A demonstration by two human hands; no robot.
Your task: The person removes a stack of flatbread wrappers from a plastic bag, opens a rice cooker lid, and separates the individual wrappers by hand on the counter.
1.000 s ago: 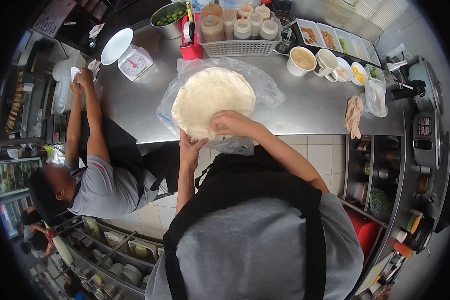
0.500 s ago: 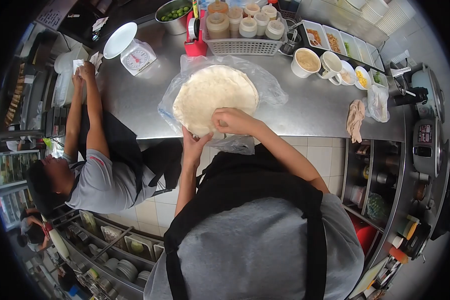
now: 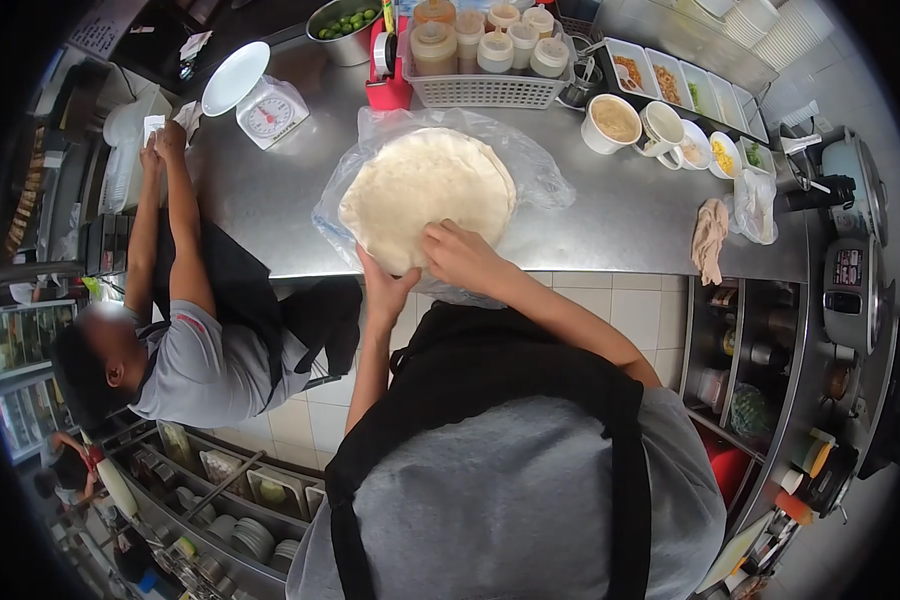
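A large, pale, round flatbread (image 3: 432,185), perhaps a stack of them, lies on a clear plastic bag (image 3: 540,170) spread over the steel counter. My left hand (image 3: 385,288) grips its near left edge, the thumb on the near side and the other fingers partly hidden by the rim. Beside it, my right hand (image 3: 460,255) is closed at the near edge, its fingertips pinching the flatbread's rim. How many layers lie between the fingers I cannot tell.
Behind the bag stands a grey basket (image 3: 485,92) of sauce bottles. A kitchen scale (image 3: 270,115) is at the back left. Bowls and a topping tray (image 3: 660,75) line the right, near a cloth (image 3: 710,240). A co-worker (image 3: 205,350) stands at my left.
The flatbread's left edge has shifted slightly left. My right hand has turned and its fingers have come down onto the near rim. My left hand has moved slightly left.
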